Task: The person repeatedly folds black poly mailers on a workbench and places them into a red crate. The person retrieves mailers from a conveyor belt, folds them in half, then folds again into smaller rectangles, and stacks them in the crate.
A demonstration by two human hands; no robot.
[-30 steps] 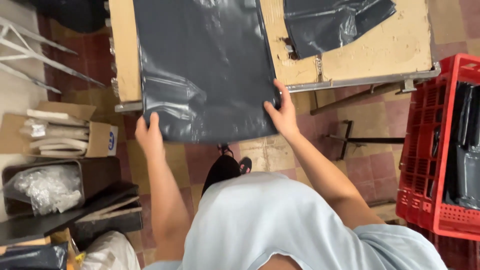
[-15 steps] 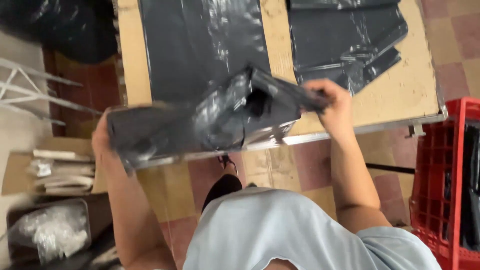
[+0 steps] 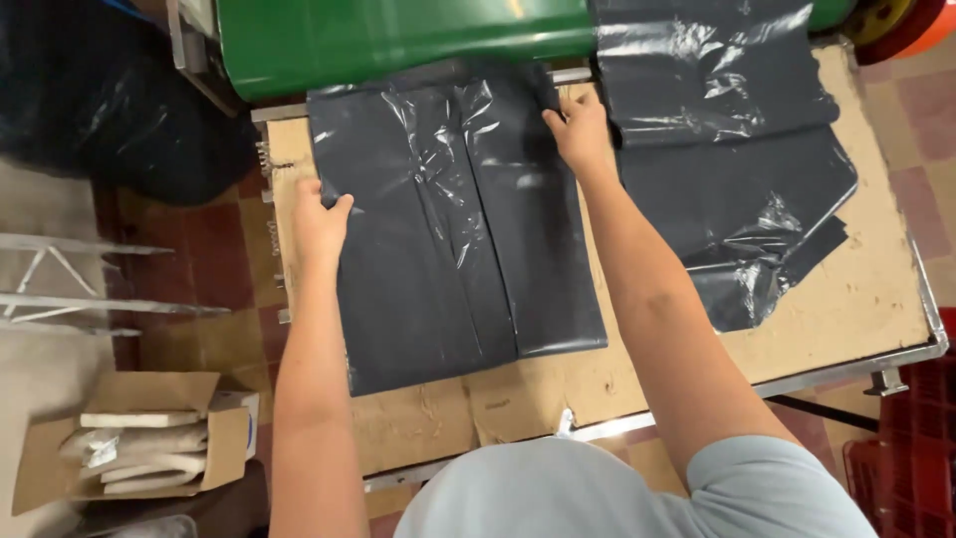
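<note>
A dark grey plastic bag point(image 3: 448, 229) lies folded over and flat on the cardboard-topped worktable point(image 3: 856, 299). My left hand point(image 3: 321, 221) presses on the bag's left edge, fingers gripping the edge. Near the bag's top right corner, my right hand point(image 3: 581, 130) pinches the folded plastic. A pile of similar dark grey bags point(image 3: 732, 149) lies to the right of my right arm.
A green machine body point(image 3: 398, 40) runs along the table's far edge. On the floor at the left stand an open cardboard box point(image 3: 139, 443) with white packets, a white metal frame point(image 3: 70, 289) and a large black sack point(image 3: 110, 110). A red crate point(image 3: 911, 448) sits at the lower right.
Both hands lifted the bag's near end, which hung over the table's front edge, folded it away from me and laid it flat. The view shifted forward over the table.
</note>
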